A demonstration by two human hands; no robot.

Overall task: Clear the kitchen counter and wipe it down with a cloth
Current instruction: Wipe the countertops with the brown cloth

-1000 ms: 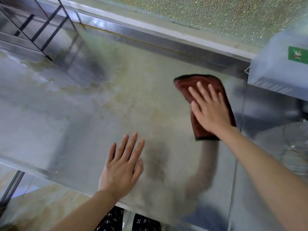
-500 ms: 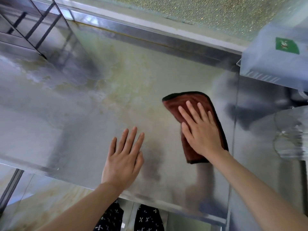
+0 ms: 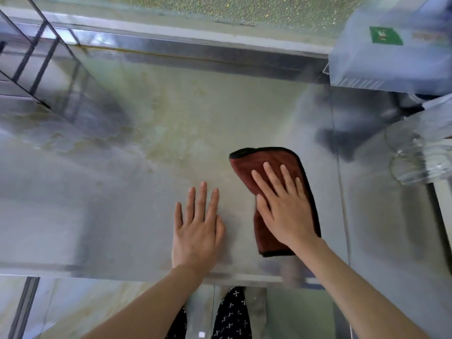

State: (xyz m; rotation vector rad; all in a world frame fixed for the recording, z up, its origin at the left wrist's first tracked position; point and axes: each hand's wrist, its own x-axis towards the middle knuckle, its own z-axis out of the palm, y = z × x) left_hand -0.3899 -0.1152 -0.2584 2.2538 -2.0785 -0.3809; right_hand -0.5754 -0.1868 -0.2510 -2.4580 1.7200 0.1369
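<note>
At the bottom of the frame, patterned trousers (image 3: 232, 314) are showing below the counter (image 3: 122, 192) edge. Just above that edge, at lower centre, the left hand (image 3: 195, 231) is lying flat on the bare steel, fingers straight and slightly spread, gripping nothing and seemingly bracing the body. Just beside it, to the right of centre, the right hand (image 3: 283, 206) is pressing palm-down on the cloth (image 3: 271, 162), fingers spread and extended; it is pinning the cloth by pressure, not closing around it. The cloth, dark red with a black hem, is lying folded on the steel, its far end sticking out beyond the fingertips.

Farther up, yellowish smears are covering the middle of the counter, so much wiping is likely left. A wire rack (image 3: 36, 69) is standing at upper left. At the right edge a glass jug (image 3: 420, 157) is sitting near the cloth, with a pale box (image 3: 391, 45) at upper right behind it.

The chief risk, as I judge it, is a wide stroke to the right knocking the jug. With only flat pressure on it, the cloth could also bunch or slip out from under the palm, and the bracing hand could slide on wet steel.
</note>
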